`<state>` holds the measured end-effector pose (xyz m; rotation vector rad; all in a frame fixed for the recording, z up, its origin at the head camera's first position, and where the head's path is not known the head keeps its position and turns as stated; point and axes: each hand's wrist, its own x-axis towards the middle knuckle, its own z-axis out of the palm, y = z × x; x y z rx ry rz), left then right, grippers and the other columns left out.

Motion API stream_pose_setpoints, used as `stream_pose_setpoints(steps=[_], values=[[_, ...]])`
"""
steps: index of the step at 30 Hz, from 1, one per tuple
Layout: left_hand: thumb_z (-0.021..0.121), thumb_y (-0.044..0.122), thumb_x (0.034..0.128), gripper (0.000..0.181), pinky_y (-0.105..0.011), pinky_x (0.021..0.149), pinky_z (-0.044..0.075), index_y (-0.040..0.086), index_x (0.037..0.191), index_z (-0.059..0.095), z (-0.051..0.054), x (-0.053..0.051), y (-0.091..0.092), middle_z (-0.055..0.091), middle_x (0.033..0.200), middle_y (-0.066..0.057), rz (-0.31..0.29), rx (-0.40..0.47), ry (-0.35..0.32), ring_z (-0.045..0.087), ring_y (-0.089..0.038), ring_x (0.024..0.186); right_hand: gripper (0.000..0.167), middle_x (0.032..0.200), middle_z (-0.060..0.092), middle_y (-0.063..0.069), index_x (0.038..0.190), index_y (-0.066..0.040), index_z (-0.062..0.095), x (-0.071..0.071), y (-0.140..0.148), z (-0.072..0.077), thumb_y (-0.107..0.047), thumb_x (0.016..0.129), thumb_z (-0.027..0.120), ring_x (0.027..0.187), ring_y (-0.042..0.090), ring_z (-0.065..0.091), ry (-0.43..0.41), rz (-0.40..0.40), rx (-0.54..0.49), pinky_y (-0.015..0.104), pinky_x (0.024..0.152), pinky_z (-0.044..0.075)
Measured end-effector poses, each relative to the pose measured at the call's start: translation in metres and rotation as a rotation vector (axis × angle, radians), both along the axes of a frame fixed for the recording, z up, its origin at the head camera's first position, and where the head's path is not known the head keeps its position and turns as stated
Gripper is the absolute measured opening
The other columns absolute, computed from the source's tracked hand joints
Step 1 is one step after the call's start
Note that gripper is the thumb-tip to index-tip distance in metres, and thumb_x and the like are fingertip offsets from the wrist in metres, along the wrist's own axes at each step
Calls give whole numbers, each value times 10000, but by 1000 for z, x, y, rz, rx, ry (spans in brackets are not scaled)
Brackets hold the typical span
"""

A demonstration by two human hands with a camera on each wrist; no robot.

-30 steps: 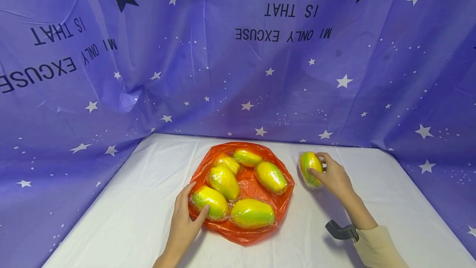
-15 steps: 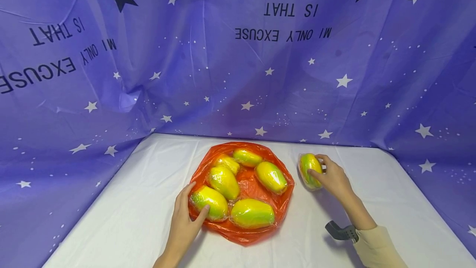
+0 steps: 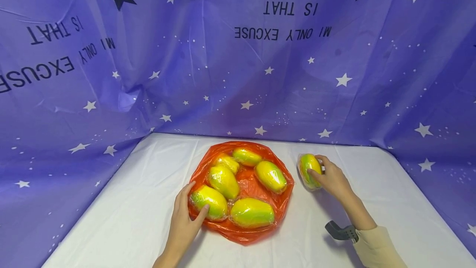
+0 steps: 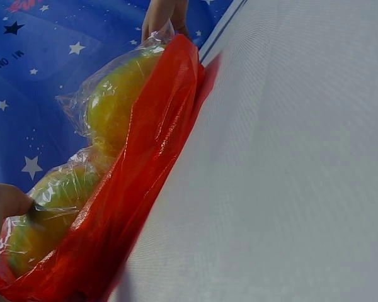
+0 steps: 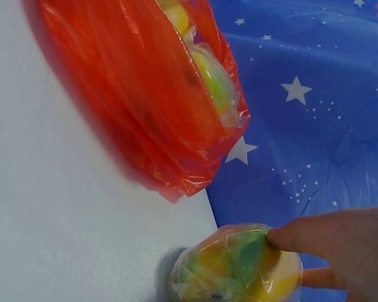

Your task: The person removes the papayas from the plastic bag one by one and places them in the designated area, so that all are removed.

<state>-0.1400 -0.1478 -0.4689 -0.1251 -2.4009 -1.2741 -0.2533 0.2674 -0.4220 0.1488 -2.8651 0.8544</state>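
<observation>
At about half past two from the red bag (image 3: 245, 237), loose fruit (image 3: 308, 165): lying on or just above the white tabletop (image 3: 148, 189), not showing for certain which

Right hand (image 3: 332, 179): pinching the loose fruit between thumb and fingers from the four o'clock side, well apart from the left

Left hand (image 3: 183, 218): clasping the bag at half past eight, with the thumb on the nearest wrapped fruit (image 3: 209, 203) and the fingers along the outer rim; seemingly steadying rather than lifting, and not showing how firmly

Clear film (image 4: 82, 88): puffing out slackly past the fruit in the left wrist view; probably slipping if held alone, so best pinching the firm body through it

Bag mouth: gaping upward around six wrapped fruits; probably sliding if brushed from three o'clock, so worth bracing lightly at half past eight

Lift: best rising straight toward twelve o'clock, with an even grip, before crossing any rim

Bare red patch (image 3: 251, 185): spreading from the middle toward four o'clock, between the two o'clock fruit (image 3: 271, 176) and the five o'clock fruit (image 3: 253, 212); if adding anything, best aiming there and lowering gently, not dropping
</observation>
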Motion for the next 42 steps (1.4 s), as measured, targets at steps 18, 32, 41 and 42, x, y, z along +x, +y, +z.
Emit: stream_pose_setpoints(steps=[18,32,41,42], values=[[737,237,869,721,-614,1025,337,157,1461,334,0,-1,0,340,1446,-167,-4,5,2,355,-382,1328,677,1304,430,403,1390,120,352,2,-4,0,-223,898,664,1194,538,420,30,28,4,642,981,354],[732,224,871,704,-623,1016,340,137,1455,348,2,0,1,360,1431,-172,-3,0,32,372,-394,1311,635,1324,408,386,1364,107,398,12,-7,10,-228,896,667,1231,530,377,76,42,0,652,1001,317],[744,207,858,723,-606,1032,334,145,1458,344,1,0,0,353,1438,-164,-5,7,17,362,-377,1323,621,1300,442,370,1360,80,426,22,-15,21,-232,890,685,1158,504,461,106,64,-3,621,909,428],[743,207,859,724,-608,1032,333,145,1458,342,1,0,0,350,1439,-165,-6,7,15,360,-377,1324,616,1293,448,367,1358,76,431,23,-16,22,-230,888,688,1139,498,478,111,66,-5,607,883,454]])
